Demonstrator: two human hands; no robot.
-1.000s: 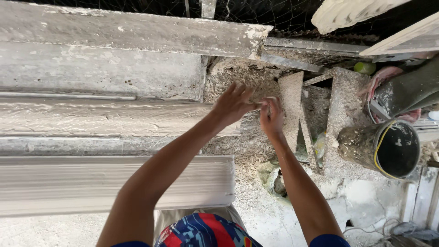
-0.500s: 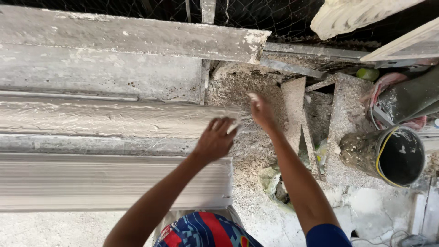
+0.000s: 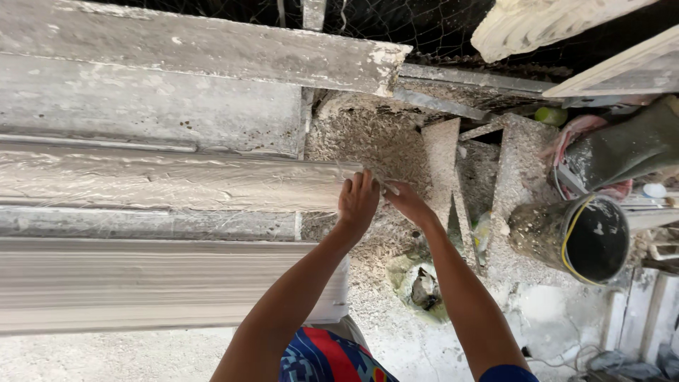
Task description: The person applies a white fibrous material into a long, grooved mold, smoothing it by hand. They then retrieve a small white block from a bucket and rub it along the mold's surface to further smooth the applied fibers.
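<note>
Both hands at the right end of the long grey fibre-covered plaster moulding [image 3: 177,185]: left hand [image 3: 358,200] flat on top, fingers together, steadying; right hand [image 3: 407,204] pinching loose fibres there.

Plaster-crusted floor [image 3: 396,141], wire mesh [image 3: 438,21] behind, daylight, black bucket [image 3: 598,237].
</note>
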